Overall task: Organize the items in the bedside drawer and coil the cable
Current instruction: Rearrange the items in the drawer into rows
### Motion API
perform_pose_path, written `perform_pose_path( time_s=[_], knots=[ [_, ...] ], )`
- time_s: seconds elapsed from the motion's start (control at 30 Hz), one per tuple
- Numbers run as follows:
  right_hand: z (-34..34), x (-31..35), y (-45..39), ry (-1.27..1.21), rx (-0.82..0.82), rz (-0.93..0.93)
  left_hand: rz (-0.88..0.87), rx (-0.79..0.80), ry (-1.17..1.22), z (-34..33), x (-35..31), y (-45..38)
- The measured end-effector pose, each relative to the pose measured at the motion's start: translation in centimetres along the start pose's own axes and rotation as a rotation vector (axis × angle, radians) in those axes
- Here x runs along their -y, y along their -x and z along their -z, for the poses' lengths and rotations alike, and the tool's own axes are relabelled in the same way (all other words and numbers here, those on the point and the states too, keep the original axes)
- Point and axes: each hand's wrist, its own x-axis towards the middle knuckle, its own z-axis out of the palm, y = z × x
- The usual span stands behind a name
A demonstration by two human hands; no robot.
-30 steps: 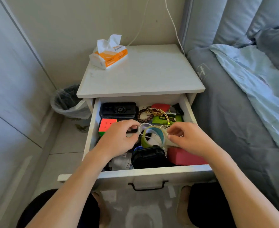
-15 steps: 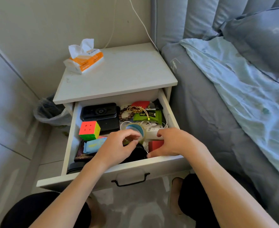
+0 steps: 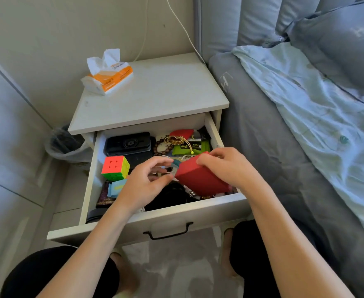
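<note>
- Beside a grey bed (image 3: 262,147), a pale bedside table (image 3: 155,93) stands with its drawer (image 3: 176,214) pulled open; a tissue pack (image 3: 108,76) sits on top and a bin (image 3: 67,143) stands to the left.
- A second ago the red box (image 3: 200,177) lay flat at the drawer's front right corner. Now the right hand (image 3: 226,166) has tipped it up on edge, the grip curled over its top corner and holding it.
- The left hand (image 3: 146,181) has let go of the tape roll (image 3: 175,163) it was touching; its grip is now loosely curled just beside the box's left edge, pinching nothing that can be seen.
- The tape roll and loops of white cable (image 3: 166,166) lie in the middle of the drawer, partly hidden behind the hands. The cable looks loose, not yet coiled.
- Still in place: a colour cube (image 3: 115,167) at the left, a black case (image 3: 128,144) at the back, beads (image 3: 162,147) and a green packet (image 3: 195,147) at the back right.
- Judgement: lifting the box seems meant to free space or reach what lies under it; sorting has barely begun.
</note>
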Motion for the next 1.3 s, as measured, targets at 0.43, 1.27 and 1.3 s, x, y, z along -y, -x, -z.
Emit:
perform_pose_path(
  time_s=[0.43,1.27,1.3],
  knots=[
    [-3.9,1.7,0.0,-0.053,-0.044,0.437,0.64,-0.149,0.754,2.2,-3.6,-2.9],
    [-9.9,1.7,-22.0,0.917,0.186,0.14,0.522,-0.54,0.9,8.0,4.5,-10.2],
    [-9.7,1.6,-21.8,0.905,0.19,0.134,0.519,-0.543,0.905,8.3,4.6,-10.0]
  ],
)
